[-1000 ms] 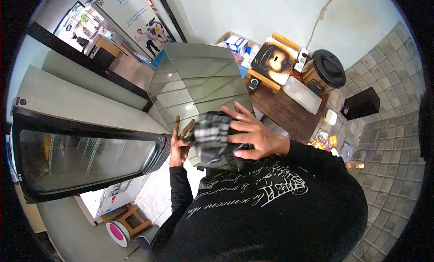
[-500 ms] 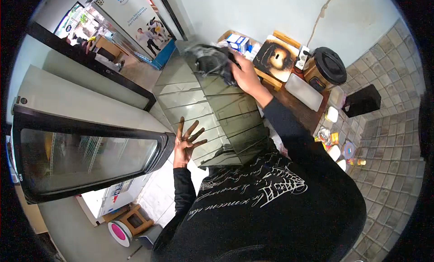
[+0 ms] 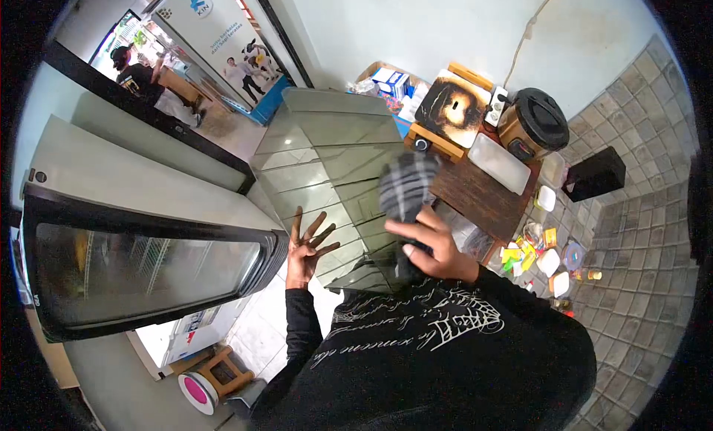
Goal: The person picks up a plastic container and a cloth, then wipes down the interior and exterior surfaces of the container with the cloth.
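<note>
A large, see-through grey-green panel [image 3: 345, 141] with dark lines across it is tilted in front of my chest. Its lower edge is close to my black shirt. My left hand [image 3: 303, 258] is at the panel's lower left edge, fingers spread and overlapping it; whether they press on its front or back I cannot tell. In my right hand [image 3: 434, 249] is a dark checked cloth [image 3: 408, 186], blurred by motion, bunched under the fingers. This hand is over the panel's lower right side, and the cloth covers part of that side.
A glass-door fridge [image 3: 148, 264] stands at left. To the right, a wooden table [image 3: 479, 197] bears a white tray [image 3: 499, 163], near a scorched-looking board [image 3: 454, 108] and a rice cooker [image 3: 542, 122]. A stool [image 3: 223, 370] is at lower left. Another person [image 3: 148, 85] is beyond the doorway.
My right hand has swept the cloth from the panel's upper end down toward my body on the right. The left hand stays spread in nearly the same place.
</note>
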Demonstrator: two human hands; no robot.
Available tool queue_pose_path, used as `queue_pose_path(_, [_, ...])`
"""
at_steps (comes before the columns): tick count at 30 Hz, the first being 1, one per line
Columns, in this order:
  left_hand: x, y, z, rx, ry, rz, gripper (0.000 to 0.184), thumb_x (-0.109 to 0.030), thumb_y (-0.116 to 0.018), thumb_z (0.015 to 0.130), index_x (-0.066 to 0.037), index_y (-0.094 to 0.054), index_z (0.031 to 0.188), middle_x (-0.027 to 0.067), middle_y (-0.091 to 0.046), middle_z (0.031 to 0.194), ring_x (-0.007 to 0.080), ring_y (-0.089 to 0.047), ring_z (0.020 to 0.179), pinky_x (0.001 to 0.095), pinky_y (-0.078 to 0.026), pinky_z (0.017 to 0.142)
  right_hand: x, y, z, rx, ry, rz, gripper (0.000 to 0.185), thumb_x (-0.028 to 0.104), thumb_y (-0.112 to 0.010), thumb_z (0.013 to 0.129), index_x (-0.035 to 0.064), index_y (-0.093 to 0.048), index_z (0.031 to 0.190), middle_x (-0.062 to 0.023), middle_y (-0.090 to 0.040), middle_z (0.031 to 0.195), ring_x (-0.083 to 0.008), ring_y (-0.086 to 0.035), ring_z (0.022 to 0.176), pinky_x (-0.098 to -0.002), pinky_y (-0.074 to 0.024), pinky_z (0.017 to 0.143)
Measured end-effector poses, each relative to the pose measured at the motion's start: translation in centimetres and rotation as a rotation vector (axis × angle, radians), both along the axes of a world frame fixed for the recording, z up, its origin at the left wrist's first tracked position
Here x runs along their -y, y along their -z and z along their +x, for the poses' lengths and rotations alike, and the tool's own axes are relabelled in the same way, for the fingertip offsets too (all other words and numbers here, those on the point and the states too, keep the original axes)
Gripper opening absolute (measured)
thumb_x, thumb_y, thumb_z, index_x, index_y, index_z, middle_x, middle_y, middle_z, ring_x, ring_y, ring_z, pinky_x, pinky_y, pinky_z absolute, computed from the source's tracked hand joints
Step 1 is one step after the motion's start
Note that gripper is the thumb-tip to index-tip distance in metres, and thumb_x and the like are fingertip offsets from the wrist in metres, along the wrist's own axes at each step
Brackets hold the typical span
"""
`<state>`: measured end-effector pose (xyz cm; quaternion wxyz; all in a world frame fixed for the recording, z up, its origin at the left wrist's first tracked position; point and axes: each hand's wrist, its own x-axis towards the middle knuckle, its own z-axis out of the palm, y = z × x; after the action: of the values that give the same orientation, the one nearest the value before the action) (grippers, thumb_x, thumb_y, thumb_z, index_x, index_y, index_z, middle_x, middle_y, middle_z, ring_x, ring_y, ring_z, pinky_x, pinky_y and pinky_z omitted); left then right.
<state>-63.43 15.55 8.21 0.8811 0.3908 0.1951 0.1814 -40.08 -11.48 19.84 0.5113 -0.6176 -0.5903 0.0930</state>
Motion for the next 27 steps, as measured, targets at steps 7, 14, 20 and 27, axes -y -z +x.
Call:
queue_pose_path(7, [0.3,0.2,0.5,-0.022,0.01,-0.013,0.113,0.002,-0.05,0.071,-0.026,-0.01,0.174,0.0295,-0.036,0.167,0.0565,-0.045,0.145,0.0701,-0.05,0.108,-7.5,-3.8,2.1,0.074,0.119,0.334,0.067,0.029,-0.082,0.084,0.0052,-0.061,0.143,-0.0132,-0.063,0.111,-0.0286,-0.058,0.099,-0.0455,-0.0469,0.091])
queue_pose_path(14, [1.4,0.4,-0.6,-0.05,-0.014,-0.008,0.113,0.0,-0.05,0.071,-0.025,-0.01,0.174,0.0298,-0.037,0.166,0.0568,-0.046,0.144,0.0699,-0.051,0.106,-14.1,-3.0,9.5,0.16,0.287,0.335,0.036,0.015,-0.069,0.097,-0.0058,-0.067,0.126,-0.0166,-0.068,0.114,-0.0301,-0.063,0.119,-0.0406,-0.048,0.103])
queue_pose_path(20, [2.3,-0.4,-1.1,-0.074,-0.001,0.029,0.113,-0.001,-0.049,0.071,-0.025,-0.01,0.174,0.0301,-0.039,0.166,0.057,-0.047,0.143,0.0698,-0.052,0.105,-15.0,7.0,14.1,-0.137,0.5,0.05,0.034,0.022,-0.066,0.106,0.0018,-0.065,0.133,-0.0209,-0.072,0.11,-0.0284,-0.069,0.102,-0.0375,-0.0518,0.093])
queue_pose_path(27, [2.5,2.1,-3.3,-0.114,-0.128,-0.011,0.115,-0.002,-0.05,0.07,-0.026,-0.007,0.174,0.0304,-0.035,0.167,0.0575,-0.047,0.143,0.0715,-0.052,0.104,-4.0,13.5,6.0,-0.582,0.339,-0.133,0.041,0.024,-0.061,0.109,0.0006,-0.058,0.142,-0.0084,-0.066,0.136,-0.0207,-0.063,0.116,-0.0342,-0.0503,0.1])
